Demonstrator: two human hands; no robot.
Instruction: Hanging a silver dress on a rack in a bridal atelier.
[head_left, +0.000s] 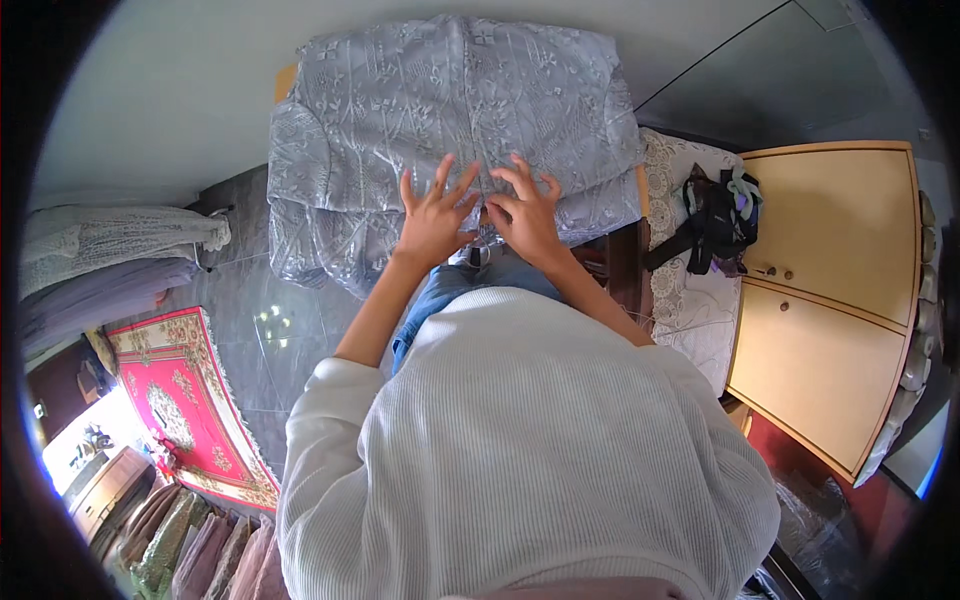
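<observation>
A grey-silver embroidered lace garment (397, 97) lies spread over a table with wooden edges, its front part hanging in folds. A seam or opening runs down its middle. My left hand (439, 214) is over the garment's near part, left of that line, fingers spread. Just right of the line is my right hand (529, 214), its thumb and forefinger close together and the other fingers raised. Whether a thin thread or other small thing is between those fingertips cannot be told. A thin pale loop shows below the hands, near the blue jeans (427, 300).
Right of the table, a lace-edged white cloth (682, 307) bears dark tangled fabric (712, 225), beside a light wooden cabinet (825, 232). At left are hanging garments (112, 240) and a red patterned rug (187, 397) on grey tiles. More garments (202, 555) hang at lower left.
</observation>
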